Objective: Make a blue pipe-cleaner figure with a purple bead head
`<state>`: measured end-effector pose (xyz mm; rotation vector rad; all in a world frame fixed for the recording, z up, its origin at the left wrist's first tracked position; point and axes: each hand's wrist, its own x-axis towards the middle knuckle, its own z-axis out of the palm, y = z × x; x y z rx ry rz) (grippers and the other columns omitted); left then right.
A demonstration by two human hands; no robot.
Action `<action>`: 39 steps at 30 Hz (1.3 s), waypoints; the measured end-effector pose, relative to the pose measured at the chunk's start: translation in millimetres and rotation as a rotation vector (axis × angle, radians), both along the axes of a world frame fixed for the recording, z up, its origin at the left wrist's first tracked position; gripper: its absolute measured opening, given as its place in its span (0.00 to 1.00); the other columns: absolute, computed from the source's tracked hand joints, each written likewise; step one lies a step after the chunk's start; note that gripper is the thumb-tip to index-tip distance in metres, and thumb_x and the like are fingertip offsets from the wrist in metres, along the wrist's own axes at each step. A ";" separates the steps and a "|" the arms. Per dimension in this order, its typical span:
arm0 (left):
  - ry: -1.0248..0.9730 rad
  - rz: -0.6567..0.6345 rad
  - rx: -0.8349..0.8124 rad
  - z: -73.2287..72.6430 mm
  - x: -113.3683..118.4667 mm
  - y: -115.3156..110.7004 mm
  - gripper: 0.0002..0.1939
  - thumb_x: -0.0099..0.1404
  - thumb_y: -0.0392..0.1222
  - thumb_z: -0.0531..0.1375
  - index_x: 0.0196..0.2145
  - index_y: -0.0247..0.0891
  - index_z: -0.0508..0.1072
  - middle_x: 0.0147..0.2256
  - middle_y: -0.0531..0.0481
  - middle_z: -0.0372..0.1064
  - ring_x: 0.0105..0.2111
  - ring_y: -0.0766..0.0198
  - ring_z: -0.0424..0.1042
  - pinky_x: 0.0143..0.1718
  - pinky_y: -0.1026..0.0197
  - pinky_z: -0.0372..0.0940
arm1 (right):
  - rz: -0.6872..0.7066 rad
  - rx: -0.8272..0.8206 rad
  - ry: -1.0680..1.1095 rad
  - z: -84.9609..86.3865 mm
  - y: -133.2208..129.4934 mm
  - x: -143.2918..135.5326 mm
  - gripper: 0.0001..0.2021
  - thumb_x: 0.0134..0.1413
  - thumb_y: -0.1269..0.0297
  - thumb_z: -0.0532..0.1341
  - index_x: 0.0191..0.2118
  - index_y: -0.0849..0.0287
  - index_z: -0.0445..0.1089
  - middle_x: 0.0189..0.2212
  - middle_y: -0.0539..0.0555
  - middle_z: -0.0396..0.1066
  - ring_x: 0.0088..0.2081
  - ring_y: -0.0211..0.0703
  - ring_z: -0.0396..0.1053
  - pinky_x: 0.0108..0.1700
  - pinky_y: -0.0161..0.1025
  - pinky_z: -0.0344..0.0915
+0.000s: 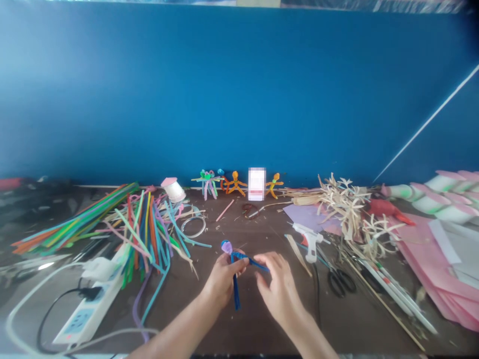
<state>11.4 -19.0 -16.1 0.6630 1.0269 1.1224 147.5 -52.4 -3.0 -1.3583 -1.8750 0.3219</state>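
My left hand (221,279) pinches a small pipe cleaner figure (226,246) with a lilac face and a blue top. Its twisted blue body lies along the fingers, and a blue leg hangs down below them. Another blue pipe cleaner limb (258,264) sticks out to the right, towards my right hand (276,281). There the thumb is apart from the bent fingers, which are at the limb's end; no firm grip on it shows.
Colourful pipe cleaners (144,234) lie left, beside a power strip (93,304) with cables. Finished figures (235,184) stand against the blue wall. A glue gun (310,241), scissors (339,280), dry husk-like strips (346,199) and pink sheets (430,264) are on the right.
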 end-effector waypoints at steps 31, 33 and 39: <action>-0.014 -0.046 -0.152 2.4 3.8 -3.4 0.13 0.40 0.37 0.65 0.23 0.33 0.65 0.16 0.59 0.59 0.15 0.75 0.56 0.18 0.70 0.50 | 0.034 0.073 -0.281 1.8 5.1 0.4 0.09 0.48 0.77 0.54 0.35 0.57 0.64 0.29 0.52 0.63 0.33 0.44 0.59 0.37 0.41 0.51; -0.010 -0.043 -0.178 1.7 3.4 -3.2 0.13 0.39 0.37 0.65 0.23 0.33 0.65 0.15 0.59 0.58 0.15 0.75 0.56 0.17 0.70 0.49 | 0.039 0.062 -0.292 1.0 6.1 0.8 0.08 0.49 0.77 0.54 0.34 0.57 0.64 0.29 0.52 0.63 0.33 0.44 0.59 0.37 0.41 0.51; 0.030 -0.054 -0.076 -4.1 1.2 -2.9 0.12 0.41 0.38 0.66 0.23 0.33 0.66 0.16 0.57 0.60 0.16 0.75 0.56 0.18 0.69 0.49 | 0.046 0.025 -0.256 1.9 5.7 -0.2 0.06 0.49 0.75 0.55 0.32 0.58 0.64 0.28 0.51 0.63 0.33 0.43 0.59 0.38 0.41 0.51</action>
